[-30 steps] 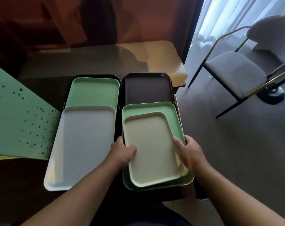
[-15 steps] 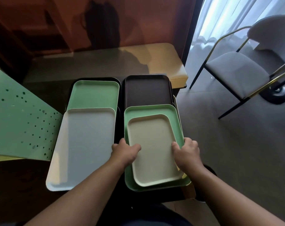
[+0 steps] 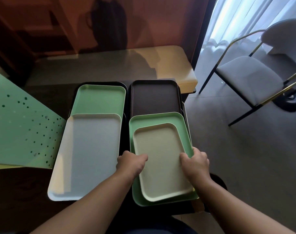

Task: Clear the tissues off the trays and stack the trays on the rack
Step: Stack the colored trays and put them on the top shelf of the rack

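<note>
Both hands have slid the cream tray [image 3: 160, 159] farther onto the green tray [image 3: 156, 118]. The left hand [image 3: 131, 163] and right hand [image 3: 195, 163] grip its long edges. No tissues show. The stack overhangs the near right table [image 3: 47, 92] edge; pushing unevenly could tip it off. Open floor lies right.

No readable text, label, brand, number or sign shows on anything in view.
</note>
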